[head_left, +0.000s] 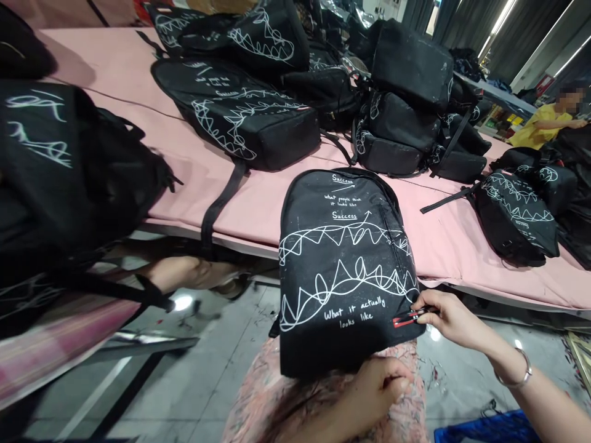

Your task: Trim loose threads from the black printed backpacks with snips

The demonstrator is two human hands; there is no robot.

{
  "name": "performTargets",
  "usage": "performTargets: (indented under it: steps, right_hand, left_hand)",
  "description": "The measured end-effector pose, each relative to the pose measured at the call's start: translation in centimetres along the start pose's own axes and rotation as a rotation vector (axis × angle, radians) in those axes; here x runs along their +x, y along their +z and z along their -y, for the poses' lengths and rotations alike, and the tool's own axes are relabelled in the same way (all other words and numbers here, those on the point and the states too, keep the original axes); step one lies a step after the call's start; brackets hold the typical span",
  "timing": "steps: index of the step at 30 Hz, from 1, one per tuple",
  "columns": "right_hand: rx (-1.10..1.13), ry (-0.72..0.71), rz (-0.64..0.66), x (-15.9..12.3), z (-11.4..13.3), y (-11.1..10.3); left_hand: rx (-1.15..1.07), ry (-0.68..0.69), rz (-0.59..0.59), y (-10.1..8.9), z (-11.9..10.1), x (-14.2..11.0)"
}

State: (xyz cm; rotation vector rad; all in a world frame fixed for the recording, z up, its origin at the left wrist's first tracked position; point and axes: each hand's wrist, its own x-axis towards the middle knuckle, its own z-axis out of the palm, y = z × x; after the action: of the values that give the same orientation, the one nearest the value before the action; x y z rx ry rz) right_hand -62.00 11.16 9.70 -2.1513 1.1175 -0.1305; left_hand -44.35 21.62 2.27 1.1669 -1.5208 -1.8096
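A black backpack (341,252) with white scribbled lines and lettering stands tilted on my lap, its upper part against the pink table edge. At its lower right corner is a small red tag (402,321). My right hand (441,317) pinches a small dark object with shiny spots right beside this tag; its kind is not clear. A metal bangle circles that wrist. Below the bag's bottom edge, my left hand (381,384) rests near my patterned clothing with its fingers curled closed. Whatever those fingers may hold is hidden.
Several similar black backpacks (258,123) lie and stack along the pink-covered table (194,166). Another dark bag (78,166) looms at the left, near someone's leg (184,271). A person in yellow (538,126) works at the far right. Something blue (484,427) lies on the floor.
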Motion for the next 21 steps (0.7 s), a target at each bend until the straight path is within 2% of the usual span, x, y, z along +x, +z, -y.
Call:
performTargets:
  steps: [7, 13, 18, 21]
  right_hand:
    - [-0.059, -0.068, -0.063, -0.1, -0.1, 0.6]
    - [-0.145, -0.111, -0.053, -0.2, 0.3, 0.8]
    - [-0.031, -0.106, -0.125, -0.2, -0.1, 1.2]
    - [0.034, -0.077, -0.17, -0.4, -0.3, 1.6]
  left_hand:
    - [0.009, 0.002, -0.023, -0.1, -0.2, -0.2]
    - [0.022, -0.019, -0.012, 0.2, -0.2, -0.2]
    - [0.018, -0.018, -0.001, -0.4, -0.2, -0.7]
    - [0.098, 0.015, -0.065, -1.0, -0.2, -1.4]
